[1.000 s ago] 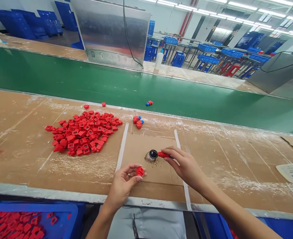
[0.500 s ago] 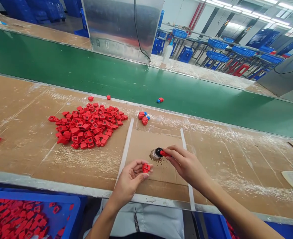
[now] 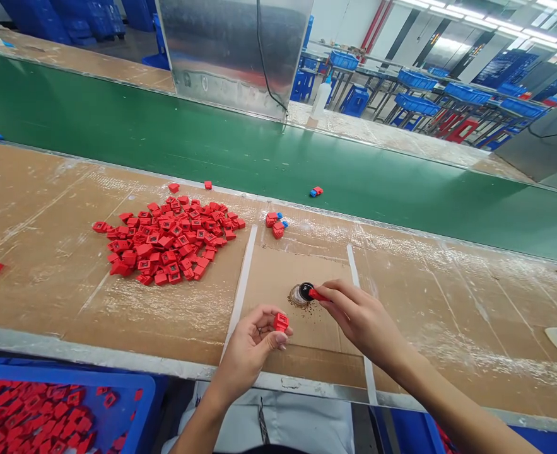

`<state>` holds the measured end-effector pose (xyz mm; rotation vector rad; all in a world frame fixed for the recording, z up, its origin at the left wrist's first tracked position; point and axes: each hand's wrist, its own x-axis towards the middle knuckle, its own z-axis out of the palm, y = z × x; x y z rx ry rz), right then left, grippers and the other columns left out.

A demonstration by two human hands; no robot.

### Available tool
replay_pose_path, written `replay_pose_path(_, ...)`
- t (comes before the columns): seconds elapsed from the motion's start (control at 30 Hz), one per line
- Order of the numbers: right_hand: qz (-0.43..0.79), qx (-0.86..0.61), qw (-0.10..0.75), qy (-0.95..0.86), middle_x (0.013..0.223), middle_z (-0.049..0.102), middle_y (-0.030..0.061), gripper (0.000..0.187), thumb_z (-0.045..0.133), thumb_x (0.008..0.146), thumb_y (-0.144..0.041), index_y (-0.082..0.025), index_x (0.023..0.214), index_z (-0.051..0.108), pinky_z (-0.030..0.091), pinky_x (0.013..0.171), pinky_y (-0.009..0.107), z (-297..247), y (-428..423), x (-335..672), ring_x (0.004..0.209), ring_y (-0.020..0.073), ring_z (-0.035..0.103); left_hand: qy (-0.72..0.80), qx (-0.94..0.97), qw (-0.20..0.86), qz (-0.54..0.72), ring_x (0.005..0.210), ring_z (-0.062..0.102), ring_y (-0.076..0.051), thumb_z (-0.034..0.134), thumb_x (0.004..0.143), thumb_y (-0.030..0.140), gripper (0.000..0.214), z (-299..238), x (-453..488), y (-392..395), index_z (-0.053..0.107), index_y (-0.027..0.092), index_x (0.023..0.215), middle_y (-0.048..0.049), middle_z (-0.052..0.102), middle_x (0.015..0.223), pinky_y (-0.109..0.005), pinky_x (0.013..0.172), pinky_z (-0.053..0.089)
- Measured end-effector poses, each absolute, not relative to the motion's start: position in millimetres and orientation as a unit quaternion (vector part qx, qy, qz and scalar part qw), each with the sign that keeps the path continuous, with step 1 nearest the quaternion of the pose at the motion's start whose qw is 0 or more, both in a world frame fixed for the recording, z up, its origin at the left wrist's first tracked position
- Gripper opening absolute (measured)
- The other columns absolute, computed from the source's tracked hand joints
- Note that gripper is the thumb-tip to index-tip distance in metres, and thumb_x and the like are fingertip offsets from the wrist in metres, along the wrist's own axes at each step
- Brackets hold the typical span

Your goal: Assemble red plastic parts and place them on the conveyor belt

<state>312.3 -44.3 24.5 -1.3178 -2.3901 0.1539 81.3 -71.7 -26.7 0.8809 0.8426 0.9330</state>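
My left hand (image 3: 252, 343) pinches a red plastic block (image 3: 281, 322) between thumb and fingers, its square opening facing up. To the right, my right hand (image 3: 354, 309) has its fingers closed on a small red piece (image 3: 316, 294), most of it hidden by the fingers. The tip of that piece touches or overlaps a round black disc (image 3: 306, 290) on a small pale, clear-looking base. Brownish specks lie around this base on the cardboard sheet (image 3: 278, 265). Just beyond stand red pieces with blue parts (image 3: 276, 228).
A large heap of red blocks (image 3: 169, 239) lies on the left of the bench. Behind runs a green belt (image 3: 188, 145) carrying a red and blue piece (image 3: 316, 192). Below the bench edge, a blue bin (image 3: 140, 391) holds many red blocks. A white bottle (image 3: 322, 98) stands beyond the belt.
The red and blue piece on the belt has moved right, and another at the far left has come further into view. Both hands keep nearly the same pose; the view has shifted slightly.
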Motion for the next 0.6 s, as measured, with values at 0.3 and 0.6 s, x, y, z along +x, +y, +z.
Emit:
replay_pose_path(0.3,0.034,-0.468,0.228,-0.853,0.105,0.066,0.0089,0.018,0.047,0.101,-0.018,-0.018,0.114,0.059,0.053,0.072,0.029,23.6,-49.0,315.3,0.090,0.0192,0.066,0.383,0.406,0.723,0.407,0.074,0.063,-0.013,0.071,0.086,0.034,0.025,-25.3,82.2,-70.9,0.060,0.017,0.099,-0.0030,0.068,0.085,-0.022,0.066,0.050)
replay_pose_path(0.6,0.074,-0.495,0.296,-0.813,0.107,0.066,0.0072,0.021,0.054,0.098,-0.019,-0.021,0.119,0.058,0.053,0.079,0.030,36.2,-53.2,316.4,0.095,0.0192,0.065,0.373,0.395,0.744,0.388,0.080,0.061,-0.012,0.075,0.081,0.026,0.024,-22.0,82.5,-73.0,0.061,0.016,0.097,-0.0019,0.068,0.085,-0.021,0.073,0.048)
